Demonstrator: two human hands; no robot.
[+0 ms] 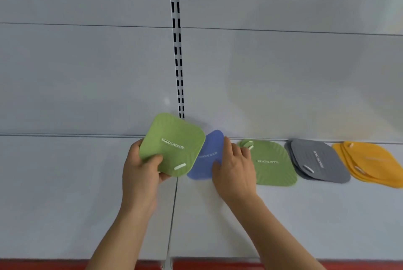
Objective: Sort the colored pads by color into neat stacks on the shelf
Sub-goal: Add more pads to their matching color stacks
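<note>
— Green, ribbed, square with rounded corners: that's the lifted pad (172, 144), printed "REMOVE ODOR", a small white tab near one corner. The left hand (139, 173) grips its lower edge, thumb on top, holding it tilted above the shelf (305, 215).

— And the right hand (234, 169)?

— Fingers extended, resting flat on the blue pad (207, 156), which lies on the shelf partly under the lifted one.

— The rest?

— Just beside it, a green stack (272, 163), then a grey stack (318, 160), then a yellow stack (373, 160), lined up along the back wall (87, 73), each slightly fanned.
</note>
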